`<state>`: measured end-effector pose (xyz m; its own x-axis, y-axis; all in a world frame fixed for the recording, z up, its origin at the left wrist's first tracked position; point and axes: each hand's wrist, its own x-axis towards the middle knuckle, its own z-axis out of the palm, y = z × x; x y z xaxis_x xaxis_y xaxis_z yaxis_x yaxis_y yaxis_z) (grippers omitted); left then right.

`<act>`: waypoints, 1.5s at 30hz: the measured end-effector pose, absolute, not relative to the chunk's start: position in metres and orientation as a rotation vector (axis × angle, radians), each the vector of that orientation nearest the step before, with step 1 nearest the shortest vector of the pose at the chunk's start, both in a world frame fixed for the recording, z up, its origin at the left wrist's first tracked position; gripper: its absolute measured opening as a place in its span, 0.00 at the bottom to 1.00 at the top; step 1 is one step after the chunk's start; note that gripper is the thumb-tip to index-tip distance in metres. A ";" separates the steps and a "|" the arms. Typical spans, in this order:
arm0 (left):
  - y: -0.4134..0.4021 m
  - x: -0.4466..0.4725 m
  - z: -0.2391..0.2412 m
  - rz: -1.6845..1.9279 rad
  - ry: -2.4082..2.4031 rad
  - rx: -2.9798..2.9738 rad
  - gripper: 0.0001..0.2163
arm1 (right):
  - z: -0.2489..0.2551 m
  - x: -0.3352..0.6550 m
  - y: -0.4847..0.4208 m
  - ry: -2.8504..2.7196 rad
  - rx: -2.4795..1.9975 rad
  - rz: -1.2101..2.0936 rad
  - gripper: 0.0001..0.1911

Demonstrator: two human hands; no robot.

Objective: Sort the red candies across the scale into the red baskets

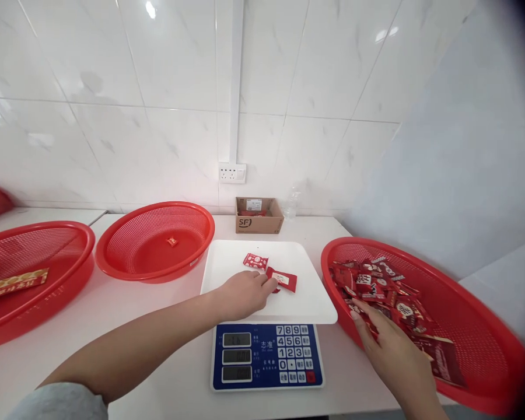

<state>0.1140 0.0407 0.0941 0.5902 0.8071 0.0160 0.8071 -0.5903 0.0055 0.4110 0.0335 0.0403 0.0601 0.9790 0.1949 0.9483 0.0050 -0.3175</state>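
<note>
My left hand (247,293) reaches over the white tray (231,312) of a weighing scale. Its fingers are closed at the near end of a red candy packet (285,280) with a pale label. Part of another red piece shows under the fingertips. Just behind lies a red packet with white dots (256,261). My right hand (394,350) is at the near left side of the right red basket (476,297). Thumb and forefinger stretch out slightly apart over red candy packets (385,286); the other fingers are mostly hidden.
The scale's blue keypad panel (266,357) faces me. A second red basket (155,271) holds one small packet (172,241). Another basket (76,277) at far left contains a gold-and-red package (20,284). Near the wall stand a cardboard box (258,224) and a clear plastic item (292,204).
</note>
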 end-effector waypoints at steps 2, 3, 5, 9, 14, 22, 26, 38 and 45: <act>0.038 0.106 0.099 -0.049 -1.472 -2.755 0.14 | 0.039 0.412 0.034 -1.911 -2.035 0.104 0.29; 0.037 0.100 0.103 -0.070 -1.523 -2.716 0.14 | 0.038 0.413 0.034 -1.906 -2.052 0.099 0.29; 0.038 0.082 0.114 -0.126 -1.665 -2.597 0.15 | 0.038 0.413 0.034 -1.908 -2.054 0.091 0.29; 0.046 0.030 0.135 -0.251 -1.965 -2.302 0.15 | 0.038 0.412 0.035 -1.923 -2.009 0.064 0.28; 0.057 -0.030 0.139 -0.269 -2.234 -2.034 0.15 | 0.038 0.412 0.035 -1.930 -1.966 0.005 0.27; 0.062 0.022 0.122 -0.269 -2.024 -2.435 0.17 | 0.042 0.409 0.034 -1.931 -1.996 0.000 0.26; 0.072 0.073 0.108 -0.182 -1.713 -2.788 0.19 | 0.044 0.408 0.032 -1.932 -1.990 0.057 0.26; 0.088 0.115 0.106 -0.243 -1.715 -2.811 0.18 | 0.042 0.407 0.032 -1.946 -1.988 0.057 0.26; 0.081 0.142 0.093 -0.127 -1.677 -2.935 0.17 | 0.038 0.412 0.032 -1.943 -1.976 -0.025 0.26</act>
